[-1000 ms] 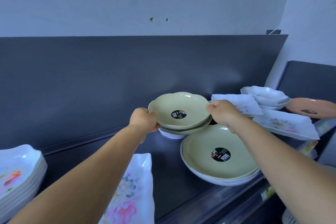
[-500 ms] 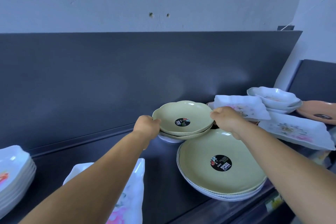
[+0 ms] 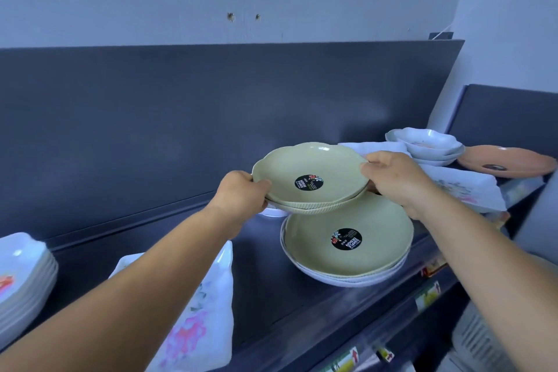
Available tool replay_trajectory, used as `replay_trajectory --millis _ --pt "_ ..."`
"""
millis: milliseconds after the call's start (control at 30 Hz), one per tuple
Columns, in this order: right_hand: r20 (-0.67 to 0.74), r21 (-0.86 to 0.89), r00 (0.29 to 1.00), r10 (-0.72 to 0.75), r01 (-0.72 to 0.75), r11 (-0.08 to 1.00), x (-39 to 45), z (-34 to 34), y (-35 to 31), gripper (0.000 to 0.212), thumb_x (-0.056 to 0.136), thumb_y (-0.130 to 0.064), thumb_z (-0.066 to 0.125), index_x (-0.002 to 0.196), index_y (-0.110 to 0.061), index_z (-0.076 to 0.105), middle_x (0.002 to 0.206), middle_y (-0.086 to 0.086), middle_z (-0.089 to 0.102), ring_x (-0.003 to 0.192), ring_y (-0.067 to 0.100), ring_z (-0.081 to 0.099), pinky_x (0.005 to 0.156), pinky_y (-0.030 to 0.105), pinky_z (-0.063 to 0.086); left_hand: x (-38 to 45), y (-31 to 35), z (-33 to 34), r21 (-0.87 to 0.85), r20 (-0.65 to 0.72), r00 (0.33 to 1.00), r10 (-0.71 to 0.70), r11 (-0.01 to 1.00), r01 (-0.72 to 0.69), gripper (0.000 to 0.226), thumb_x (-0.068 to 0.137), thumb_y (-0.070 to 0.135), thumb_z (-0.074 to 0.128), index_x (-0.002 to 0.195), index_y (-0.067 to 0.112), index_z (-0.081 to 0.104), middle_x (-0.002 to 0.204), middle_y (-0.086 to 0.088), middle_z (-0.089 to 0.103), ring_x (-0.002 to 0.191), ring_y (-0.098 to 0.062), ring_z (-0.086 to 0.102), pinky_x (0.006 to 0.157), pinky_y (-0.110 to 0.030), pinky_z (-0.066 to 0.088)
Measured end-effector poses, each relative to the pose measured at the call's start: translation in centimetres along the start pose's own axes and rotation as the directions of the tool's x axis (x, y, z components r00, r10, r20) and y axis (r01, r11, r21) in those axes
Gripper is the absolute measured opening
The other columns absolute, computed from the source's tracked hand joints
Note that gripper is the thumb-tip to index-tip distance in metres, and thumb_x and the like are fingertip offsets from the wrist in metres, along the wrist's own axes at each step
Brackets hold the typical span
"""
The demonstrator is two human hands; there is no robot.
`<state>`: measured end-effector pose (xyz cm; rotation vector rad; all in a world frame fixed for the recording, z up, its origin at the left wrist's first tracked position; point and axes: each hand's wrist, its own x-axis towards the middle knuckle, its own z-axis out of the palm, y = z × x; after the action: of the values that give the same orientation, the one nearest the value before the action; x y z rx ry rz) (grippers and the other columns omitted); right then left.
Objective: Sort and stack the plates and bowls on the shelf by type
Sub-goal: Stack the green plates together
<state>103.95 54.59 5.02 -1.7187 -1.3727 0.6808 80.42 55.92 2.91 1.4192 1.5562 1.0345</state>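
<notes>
In the head view, the left hand (image 3: 241, 195) grips the left rim of two small green scalloped plates (image 3: 311, 178), thumb on top and fingers curled below. The right hand (image 3: 392, 178) grips the right rim of the same pair in the same way. The two plates sit one inside the other, and the upper one carries a round black sticker (image 3: 309, 183).

Compared with half a second ago, the pair is now higher and tilts a little; its right edge hangs over the back rim of the large green plate stack (image 3: 347, 244) near the front edge of the shelf (image 3: 262, 275). A white dish (image 3: 273, 212) shows below the left hand, on the shelf; before, the pair lay close on it.

At the left end of the shelf stands a stack of white floral plates (image 3: 24, 278), and beside it a white square floral plate (image 3: 202, 320) lies partly under the left arm. Toward the right end are white scalloped bowls (image 3: 428, 145), a white rectangular floral plate (image 3: 465, 190) and an orange plate (image 3: 507, 161).
</notes>
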Motion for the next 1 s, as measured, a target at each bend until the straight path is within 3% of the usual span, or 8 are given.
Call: replay_trajectory --millis 133,300,400,633,800,867,1000 --pt "-0.045 -0.021 0.999 0.025 -0.026 0.999 -2.5 -1.4 1.5 0.034 0.095 -0.021 0.051 0.116 0.005 0.058 0.128 0.025 0.058 0.118 0.04 0.055 0.103 0.046 0.041 -2.5 -0.1 1.1 0.02 0.079 0.997 -0.023 1.0 0.021 0.023 0.087 0.005 0.048 0.065 0.01 0.057 0.069 -0.009 0.054 0.063 -0.024 0.044 0.067 -0.027 0.042" --pt "-0.059 -0.004 0.996 0.072 -0.072 0.997 -5.2 -2.6 3.1 0.021 0.094 -0.018 0.054 0.103 -0.005 0.067 0.119 0.016 0.067 0.105 0.029 0.06 0.09 0.034 0.044 -3.5 -1.4 2.3 0.058 0.112 0.99 -0.084 0.995 0.078 0.014 0.083 0.013 0.048 0.078 0.007 0.059 0.074 -0.01 0.057 0.071 -0.024 0.047 0.074 -0.031 0.043" --pt "-0.047 0.01 0.994 0.094 -0.094 0.996 -6.0 -2.8 3.8 0.028 0.095 -0.021 0.054 0.118 -0.009 0.065 0.122 0.007 0.064 0.106 0.022 0.055 0.086 0.027 0.037 -3.7 -1.8 3.1 0.076 0.111 0.988 -0.103 0.993 0.095 0.014 0.086 0.015 0.046 0.084 0.009 0.059 0.081 -0.007 0.057 0.076 -0.024 0.049 0.077 -0.031 0.046" --pt "-0.053 0.069 0.989 0.137 -0.133 0.989 -6.6 -2.4 4.4 0.04 0.095 -0.021 0.056 0.133 -0.009 0.056 0.135 0.007 0.057 0.117 0.021 0.051 0.091 0.025 0.033 -4.1 -2.2 3.7 0.117 0.098 0.983 -0.153 0.983 0.142 0.016 0.085 0.014 0.048 0.087 0.005 0.061 0.079 -0.01 0.054 0.073 -0.025 0.047 0.072 -0.032 0.044" --pt "-0.058 0.094 0.986 0.156 -0.15 0.984 -6.3 -1.9 4.7 0.04 0.093 -0.018 0.058 0.132 -0.01 0.057 0.135 0.007 0.057 0.119 0.022 0.052 0.09 0.024 0.034 -4.5 -2.5 3.9 0.089 0.105 0.975 -0.196 0.978 0.187 0.021 0.085 0.014 0.05 0.095 0.002 0.064 0.086 -0.011 0.061 0.069 -0.024 0.054 0.091 -0.038 0.053" --pt "-0.044 0.094 0.984 0.175 -0.17 0.981 -6.3 -1.8 4.7 0.037 0.093 -0.015 0.056 0.129 -0.01 0.06 0.133 0.011 0.059 0.113 0.022 0.053 0.091 0.026 0.037 -4.6 -2.4 4.0 0.082 0.11 0.972 -0.207 0.977 0.199 0.017 0.085 0.014 0.05 0.093 0.005 0.063 0.086 -0.01 0.06 0.07 -0.024 0.054 0.09 -0.038 0.053" --pt "-0.043 0.104 0.978 0.204 -0.198 0.975 -6.3 -1.7 4.8 0.04 0.095 -0.014 0.054 0.134 -0.004 0.052 0.135 0.019 0.055 0.121 0.031 0.052 0.101 0.034 0.039 -4.9 -2.4 3.8 0.059 0.146 0.962 -0.229 0.973 0.223 0.024 0.087 0.012 0.049 0.101 0.0 0.066 0.092 -0.012 0.064 0.076 -0.025 0.057 0.085 -0.035 0.056"
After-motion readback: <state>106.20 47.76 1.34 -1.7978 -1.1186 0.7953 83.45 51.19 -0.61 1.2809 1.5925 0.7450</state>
